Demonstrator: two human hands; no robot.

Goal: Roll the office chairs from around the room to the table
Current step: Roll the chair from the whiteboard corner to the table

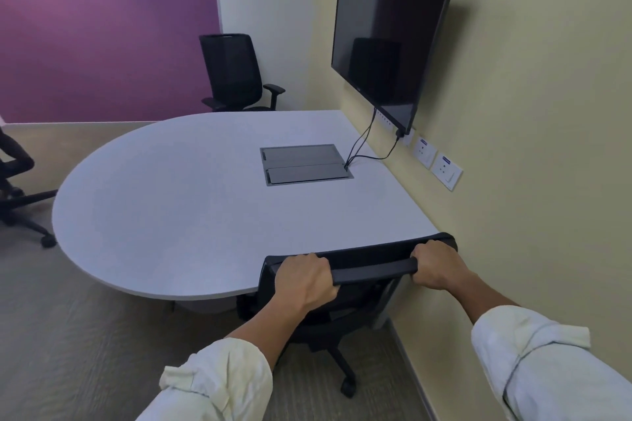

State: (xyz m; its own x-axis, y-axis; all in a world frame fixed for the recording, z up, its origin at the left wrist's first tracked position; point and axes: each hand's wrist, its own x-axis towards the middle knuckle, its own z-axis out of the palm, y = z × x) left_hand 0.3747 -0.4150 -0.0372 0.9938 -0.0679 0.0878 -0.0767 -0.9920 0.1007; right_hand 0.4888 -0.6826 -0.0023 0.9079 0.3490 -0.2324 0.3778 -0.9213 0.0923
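Note:
A black office chair [372,268] stands at the near edge of the pale rounded table [178,208], its seat tucked under the tabletop next to the right wall. My left hand [304,278] grips the top of its backrest on the left. My right hand [437,265] grips the same top rail on the right. A second black chair [236,73] stands beyond the table in the far corner, facing away from the wall. A third black chair [17,188] shows partly at the left edge, apart from the table.
A grey cable hatch [304,164] is set into the tabletop, with black cables [362,143] running up to a wall-mounted screen [393,31]. Wall sockets [434,161] line the right wall. A purple wall stands at the back. Carpet covers the floor on the left.

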